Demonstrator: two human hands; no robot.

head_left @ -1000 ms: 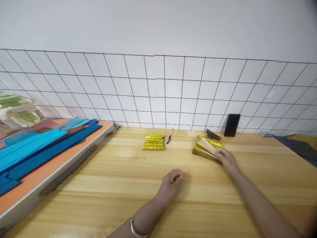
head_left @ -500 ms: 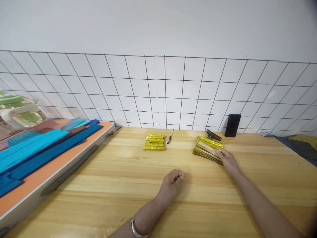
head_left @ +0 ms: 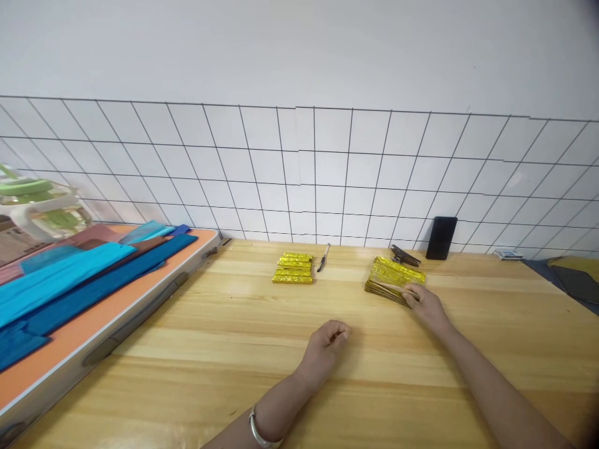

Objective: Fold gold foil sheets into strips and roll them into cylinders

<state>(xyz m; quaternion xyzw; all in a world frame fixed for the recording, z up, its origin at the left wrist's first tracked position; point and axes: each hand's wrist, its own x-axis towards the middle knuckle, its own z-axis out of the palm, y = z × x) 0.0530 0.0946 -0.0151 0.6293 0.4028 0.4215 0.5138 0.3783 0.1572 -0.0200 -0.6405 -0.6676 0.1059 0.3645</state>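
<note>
My right hand (head_left: 425,305) pinches one end of a flat pale tan strip (head_left: 387,285), seen nearly edge-on and slanting to the left. The strip lies over a stack of shiny gold foil pieces (head_left: 397,270), whose lower edges fan out under my fingers. Whether the strip touches the stack I cannot tell. My left hand (head_left: 326,343) rests on the wooden table (head_left: 224,362), its fingers curled in and the thumb against the forefinger, with nothing showing between them. A second, smaller group of gold foil strips (head_left: 293,269) lies farther back, left of a pen (head_left: 322,259).
Behind the gold stack lies a dark clip (head_left: 405,255). A black phone (head_left: 441,237) leans against the tiled wall (head_left: 327,168). On the left, folded blue cloth (head_left: 84,265) covers an orange-topped case (head_left: 116,315), with a green-lidded jug (head_left: 44,209) behind.
The pale strip in my right hand has tipped from showing its flat face to nearly edge-on and come slightly lower. My left hand has stayed put.
</note>
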